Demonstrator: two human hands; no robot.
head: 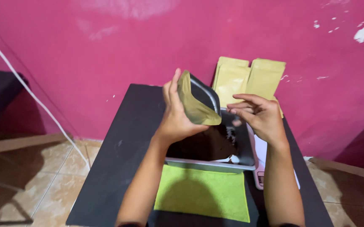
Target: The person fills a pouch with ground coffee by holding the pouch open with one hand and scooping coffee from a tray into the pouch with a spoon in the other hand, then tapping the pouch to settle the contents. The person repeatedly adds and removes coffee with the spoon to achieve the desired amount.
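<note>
Overhead | left hand (178,115) fingers grip a gold stand-up pouch (195,105), tilted above a metal tray (245,155) of dark grounds | right hand (261,115) fingers loosely spread beside it, holding nothing | black table (123,143)

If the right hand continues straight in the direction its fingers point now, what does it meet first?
The right hand points left, toward the open olive-gold pouch that the left hand holds above the metal tray. It would probably meet the pouch first, though depth is unclear.
</note>
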